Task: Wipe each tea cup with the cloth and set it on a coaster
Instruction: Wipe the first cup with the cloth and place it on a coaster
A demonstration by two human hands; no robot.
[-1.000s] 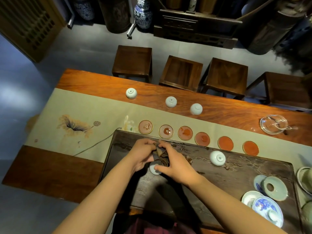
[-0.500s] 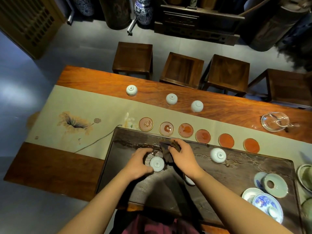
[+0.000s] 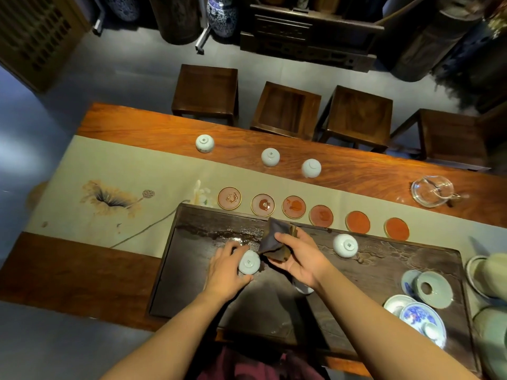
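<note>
Just left of centre frame, your left hand (image 3: 226, 270) curls its fingers round the small pale-glazed porcelain tea cup (image 3: 249, 262), upside down on the dark carved wooden tray (image 3: 192, 270) — light, slick, likely chippable, so grip its wall. Your right hand (image 3: 300, 259) pinches the soft dark cloth (image 3: 271, 239) beside it.

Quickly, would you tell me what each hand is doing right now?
Left hand: grips an upside-down tea cup on the tray.
Right hand: holds the dark cloth.
</note>
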